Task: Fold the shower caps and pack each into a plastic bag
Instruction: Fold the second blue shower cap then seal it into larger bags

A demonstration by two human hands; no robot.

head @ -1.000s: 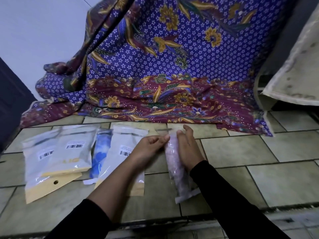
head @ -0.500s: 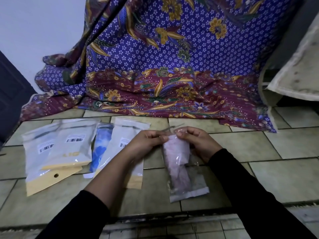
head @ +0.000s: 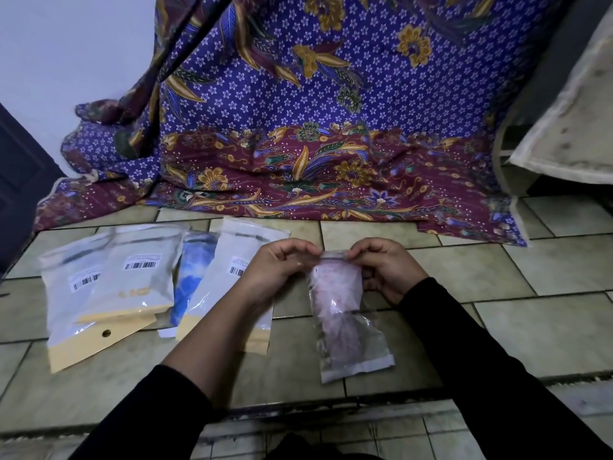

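While a clear plastic zip bag (head: pixel 356 346) holding a folded pale pink shower cap (head: pixel 335 287) hangs over the beige tiled floor (head: pixel 497 313), the left hand (head: pixel 277 265) and right hand (head: pixel 381 268) pinch its top edge, fingers clamped on the seal. Flat white-and-yellow packed pouches (head: pixel 109 293) lie further left.

Left hand (head: pixel 278 264) and right hand (head: pixel 384 267) close together, fingers curled — both pinching plastic bag (head: pixel 348 336) top, forearms converging
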